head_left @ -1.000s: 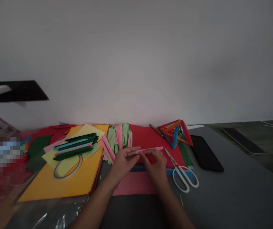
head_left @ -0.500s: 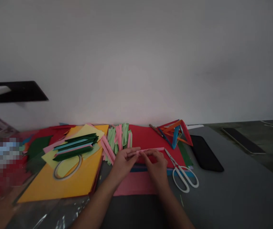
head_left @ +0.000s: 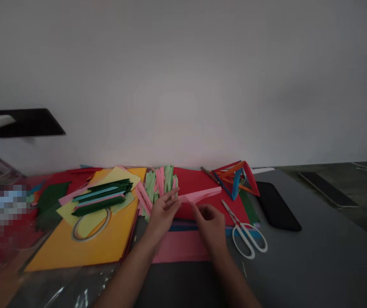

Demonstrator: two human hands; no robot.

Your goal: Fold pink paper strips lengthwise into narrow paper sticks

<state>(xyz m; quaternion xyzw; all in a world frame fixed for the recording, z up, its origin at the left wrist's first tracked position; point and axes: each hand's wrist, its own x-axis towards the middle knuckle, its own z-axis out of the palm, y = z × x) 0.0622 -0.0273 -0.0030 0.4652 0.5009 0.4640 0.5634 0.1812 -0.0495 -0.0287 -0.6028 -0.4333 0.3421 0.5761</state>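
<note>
A narrow pink paper strip point(head_left: 204, 194) spans the space between my hands, its right end tilted up and free. My left hand point(head_left: 163, 214) has its thumb and fingers at the strip's left end, pinching it. My right hand point(head_left: 211, 223) is closed with curled fingers, its thumb tip against the strip's lower edge near the middle. Beneath the strip lie a red sheet point(head_left: 188, 177) and, closer to me, a pink sheet point(head_left: 181, 247). White-handled scissors point(head_left: 243, 231) rest partly open just right of my right hand.
Cut green and pink strips point(head_left: 157, 186) are heaped left of centre. An orange paper stack point(head_left: 106, 252) carries a roll of tape point(head_left: 74, 231) and folded green strips point(head_left: 101, 205). A paper-strip frame point(head_left: 236, 179) and black phone point(head_left: 278, 207) stand at right, near the wall.
The pink strip has been raised and now shows more of its length. My hands have moved slightly apart, and my left fingers have spread upward. Scissors and paper stacks stay put.
</note>
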